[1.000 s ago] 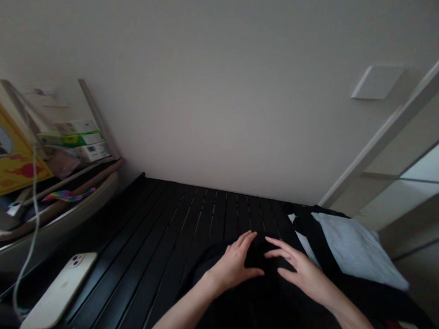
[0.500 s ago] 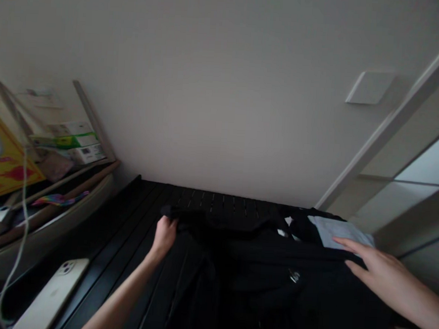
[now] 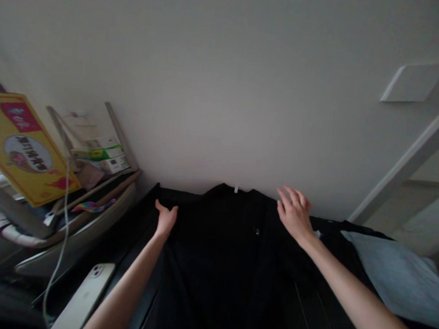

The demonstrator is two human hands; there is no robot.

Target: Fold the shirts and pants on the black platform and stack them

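The black garment (image 3: 216, 268) lies spread out on the black slatted bench (image 3: 142, 214), collar at the far edge, body running toward me. Small white tag (image 3: 236, 189) at the collar. Small dark fitting (image 3: 257, 231) just below it; too small to identify. Black on black, so the side edges are hard to read.

My left hand (image 3: 166, 219) is at the garment's left side near the collar end, fingers open and spread, no grip. My right hand (image 3: 294, 212) is up at the right side of the collar end, fingers also open and spread, no grip. Can't tell if either hand is touching the cloth.

My read: the step in hand is laying it flat, with the collar squared to the far edge. Next move calls for finding the side edges and pinching cloth, since neither hand has a hold.

Around it: pale grey cushion (image 3: 394, 279) to the right, white phone (image 3: 83, 297) lower left with a white cable (image 3: 63, 234), yellow sign (image 3: 25, 145) upper left, and a white wall plate (image 3: 414, 83) upper right.
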